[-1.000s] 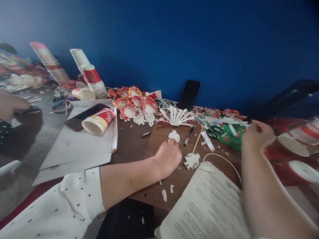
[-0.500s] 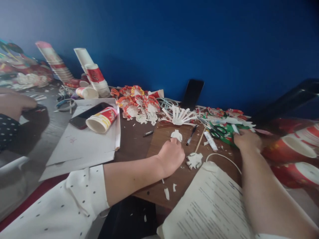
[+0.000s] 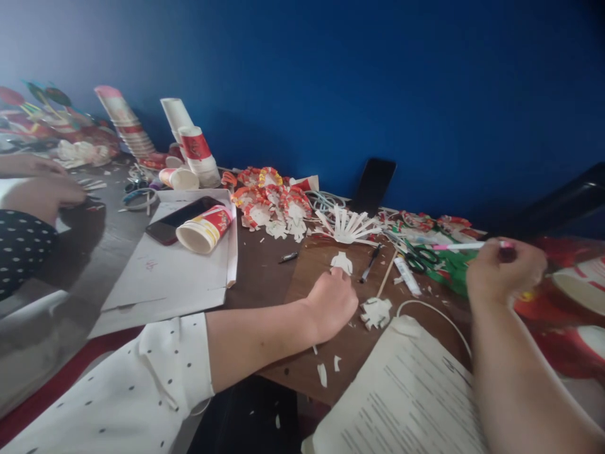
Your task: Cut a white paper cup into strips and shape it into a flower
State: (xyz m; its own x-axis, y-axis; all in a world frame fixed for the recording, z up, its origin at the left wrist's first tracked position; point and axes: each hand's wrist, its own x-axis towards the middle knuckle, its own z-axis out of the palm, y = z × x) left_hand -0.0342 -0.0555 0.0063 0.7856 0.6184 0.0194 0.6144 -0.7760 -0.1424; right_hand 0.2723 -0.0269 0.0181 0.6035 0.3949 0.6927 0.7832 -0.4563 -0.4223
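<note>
My left hand is closed on the wooden table, its fingertips at the lower edge of a white paper cutout. At the right my right hand grips a slim white marker with pink ends, pointing left and held level above a green sheet. Ahead of my left hand lies a fringed white paper piece. Between my hands are a second cutout, a black pen, a white glue tube and dark-handled scissors.
A printed sheet covers the table's front. Paper cups and a phone rest on a white board at left. Another phone leans on the blue wall. Red paper rings pile up. Another person's hand is far left.
My right hand has lifted from the green sheet and moved right, now with the marker in it. My left hand stays at the cutout. The view has shifted slightly.
</note>
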